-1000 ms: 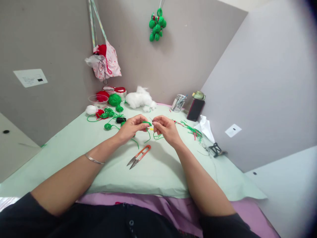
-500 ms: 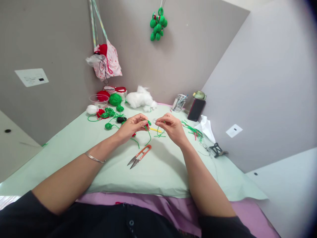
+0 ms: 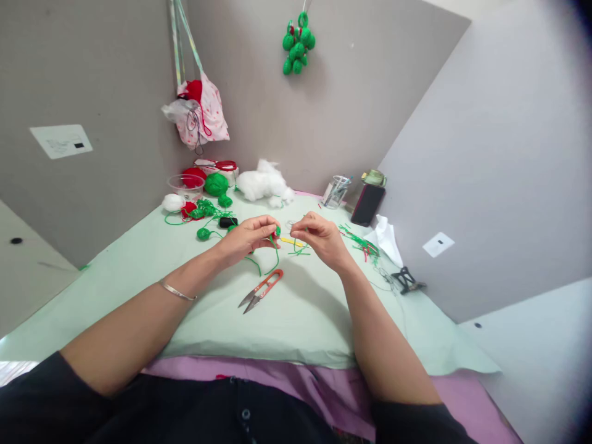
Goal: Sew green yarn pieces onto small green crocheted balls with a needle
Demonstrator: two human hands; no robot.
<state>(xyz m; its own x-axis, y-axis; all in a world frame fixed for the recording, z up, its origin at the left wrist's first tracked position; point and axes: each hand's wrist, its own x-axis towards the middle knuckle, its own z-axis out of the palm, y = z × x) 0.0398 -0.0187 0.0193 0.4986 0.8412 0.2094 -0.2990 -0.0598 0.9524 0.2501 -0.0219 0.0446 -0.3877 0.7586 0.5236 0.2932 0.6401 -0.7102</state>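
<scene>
Two bare hands are raised over a table (image 3: 296, 314) with a pale green cover. The left hand (image 3: 250, 239) pinches a small green piece (image 3: 277, 230) between thumb and fingers; most of it is hidden by the fingertips, so its full shape cannot be made out. A green tail of yarn (image 3: 276, 254) hangs below it. The right hand (image 3: 318, 235), apart from the left, has its thumb and fingertips pressed together; green yarn shows at them, but whether they grip it, or something thinner, is too small to tell. A yellow stick (image 3: 292, 243) lies between the hands, its far end hard to trace among loose green strands (image 3: 300, 251). Nearer the body lie orange-handled snips (image 3: 261, 290), fully in view. Behind the left hand, a black spool (image 3: 228, 222) is partly covered, and a green ball beside it shows only in part. Farther back are a clear bowl (image 3: 185, 186), partly hiding a red ball of yarn (image 3: 194, 176), and white stuffing (image 3: 263, 182). A phone (image 3: 368, 205) leans in front of a jar (image 3: 374, 178), blocking its lower part. The straps of the hanging bag (image 3: 203, 111) are cut off at the top edge.
</scene>
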